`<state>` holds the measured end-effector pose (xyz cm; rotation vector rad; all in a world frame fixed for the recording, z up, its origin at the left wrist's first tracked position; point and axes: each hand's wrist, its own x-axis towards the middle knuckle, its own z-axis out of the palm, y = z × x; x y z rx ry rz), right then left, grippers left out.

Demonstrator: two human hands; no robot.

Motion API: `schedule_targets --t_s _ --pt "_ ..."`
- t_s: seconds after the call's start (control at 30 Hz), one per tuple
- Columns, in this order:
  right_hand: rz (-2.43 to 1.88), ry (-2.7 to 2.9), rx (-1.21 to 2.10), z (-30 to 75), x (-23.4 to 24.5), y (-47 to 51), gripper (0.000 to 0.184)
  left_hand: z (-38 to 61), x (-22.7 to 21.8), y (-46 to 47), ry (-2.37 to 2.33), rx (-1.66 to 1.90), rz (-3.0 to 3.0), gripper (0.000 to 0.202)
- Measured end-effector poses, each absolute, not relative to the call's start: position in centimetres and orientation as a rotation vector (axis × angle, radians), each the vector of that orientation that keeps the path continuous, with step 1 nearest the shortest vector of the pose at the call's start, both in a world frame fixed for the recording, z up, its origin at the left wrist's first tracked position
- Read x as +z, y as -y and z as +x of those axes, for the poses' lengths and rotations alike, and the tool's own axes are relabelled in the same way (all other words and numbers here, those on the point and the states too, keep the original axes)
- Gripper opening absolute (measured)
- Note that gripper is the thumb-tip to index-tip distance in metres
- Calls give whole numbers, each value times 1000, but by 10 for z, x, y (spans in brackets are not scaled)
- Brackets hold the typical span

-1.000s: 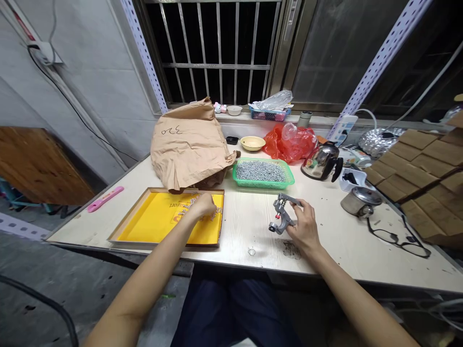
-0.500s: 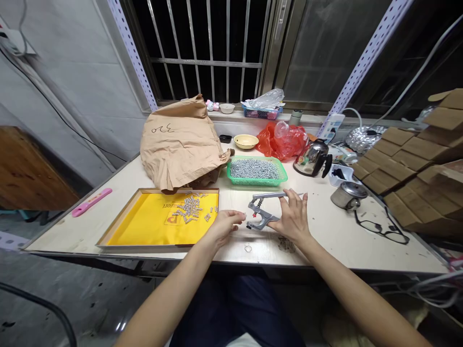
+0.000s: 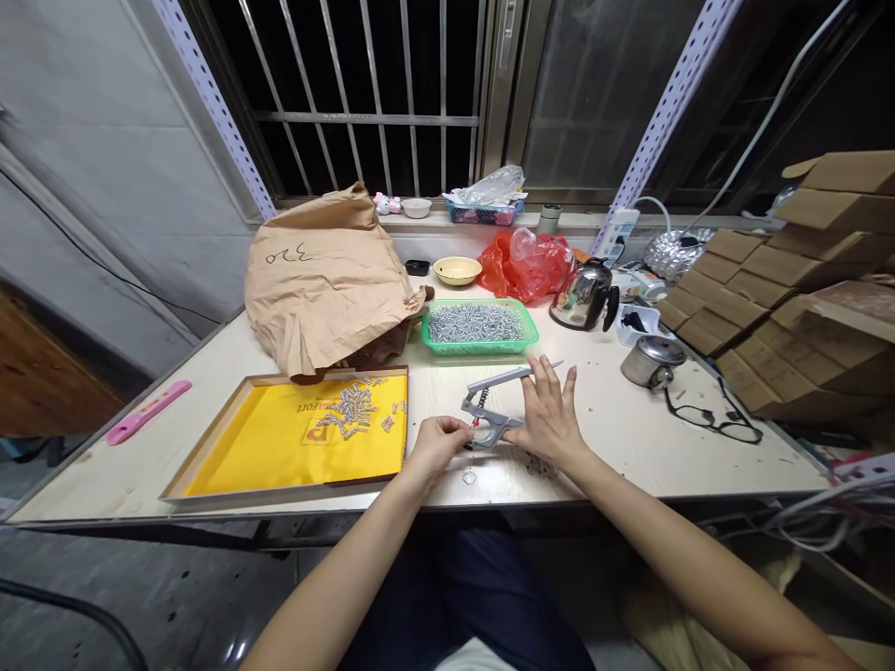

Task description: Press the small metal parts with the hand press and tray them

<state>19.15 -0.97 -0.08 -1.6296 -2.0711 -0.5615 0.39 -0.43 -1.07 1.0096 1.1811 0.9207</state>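
Your right hand holds the grey metal plier-like hand tool just above the pale wood-grain table, thumb at the lower handle and fingers spread on the raised upper one. Your left hand has thumb and fingertips together at the tool's mouth; whether they pinch a small piece, I cannot tell. I'd steady the tool, line things up squarely, and clear those fingertips before any squeeze.

one head-worn camera looking forward and down from above the lap, facing the table and barred window beyond, viewing left hand and right hand from close by, spanning from wall to cardboard boxes
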Motion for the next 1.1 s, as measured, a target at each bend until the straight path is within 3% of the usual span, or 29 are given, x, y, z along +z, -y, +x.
schedule_targets --t_s 0.2,0.4,0.53,0.83,1.1 --pt "-1631 2067 -582 194 0 9 79 3 -6 5 -1209 881 1041 11" --pt "-1580 2082 -615 198 3 6 63 4 1 8 -1187 857 1009 12" --pt "-1613 2125 -559 201 1 4 42 1 6 7 -1148 901 894 22" --pt "-1717 2389 -381 198 -5 -6 22 -1 15 6 -1123 920 877 35" --pt "-1786 2209 -502 199 0 -8 40 2 9 2 -1162 811 948 24"
